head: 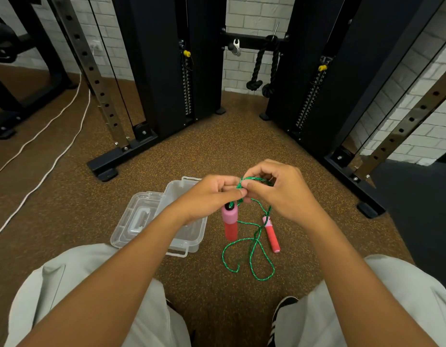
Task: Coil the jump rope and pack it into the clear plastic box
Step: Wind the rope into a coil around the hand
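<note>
Green braided cord of the jump rope (252, 249) is pinched between both hands above the speckled brown rubber floor (212, 146). The left hand (212, 194) is closed, thumb and fingers pressed on the cord just above one pink and red handle (230, 222), which hangs upright below that hand. The right hand (272, 186) is also closed, its fingertips touching those of the left hand and gripping a small loop of cord that arcs over its index finger. From the hands the cord drops to the floor and lies there in several loose, overlapping loops. The second handle (271, 234) lies flat on the floor just right of the hanging one, its cord end pointing away from the person. The clear plastic box (192, 234) sits open on the floor to the left of the rope, partly hidden behind the left forearm. Its clear lid (134, 216) lies beside it on the left, touching it. Black weight-stack columns (167, 71) stand beyond.
</note>
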